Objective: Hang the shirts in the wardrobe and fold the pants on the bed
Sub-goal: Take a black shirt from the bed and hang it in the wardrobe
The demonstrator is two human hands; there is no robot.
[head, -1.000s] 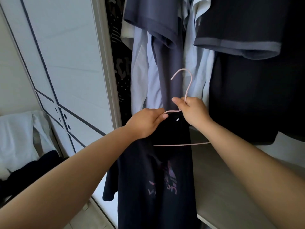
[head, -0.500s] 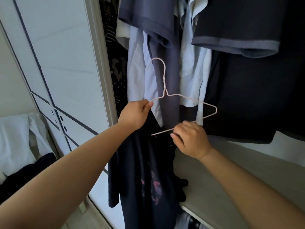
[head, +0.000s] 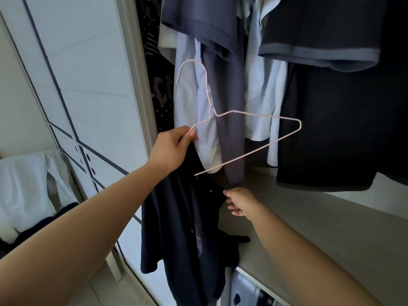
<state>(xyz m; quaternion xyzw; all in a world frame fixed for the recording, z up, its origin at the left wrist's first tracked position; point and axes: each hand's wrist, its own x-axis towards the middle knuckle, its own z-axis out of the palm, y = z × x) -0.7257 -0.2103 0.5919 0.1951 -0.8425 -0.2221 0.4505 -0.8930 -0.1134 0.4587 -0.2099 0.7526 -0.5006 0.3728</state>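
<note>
Pinching hanger (head: 208, 97), dark shirt (head: 176, 217): left hand (head: 170, 149) | right hand (head: 242, 202) relaxed at shirt's edge

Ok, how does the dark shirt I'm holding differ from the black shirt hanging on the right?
The dark shirt droops bunched from your left hand, which also pinches the mostly bare hanger; the black shirt hangs flat in the wardrobe. The dark shirt shows a pinkish print; the black shirt shows none. Both are dark.

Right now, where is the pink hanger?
Head view, centre: the left hand pinches the pink hanger by one shoulder, holding it up before the hanging shirts.
</note>
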